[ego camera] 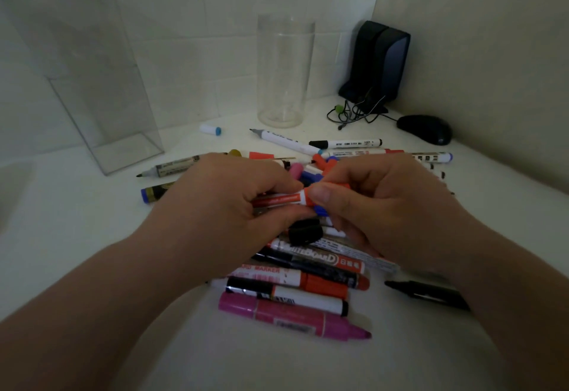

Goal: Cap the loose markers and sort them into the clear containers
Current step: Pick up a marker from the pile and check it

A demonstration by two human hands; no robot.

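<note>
Your left hand (228, 193) grips the marker (283, 199) by its barrel, just above the pile (295, 280). Your right hand (378, 206) pinches the cap (341, 187) end. The marker is likely light, stiff and slick plastic, so hold close to the joint and push straight. The jar (284, 70) stands behind.

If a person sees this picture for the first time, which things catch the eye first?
At the centre, the left hand and the right hand grip one red-and-white marker above a heap of coloured markers. Behind them, a tall clear plastic cylinder stands upright on the white table.
</note>
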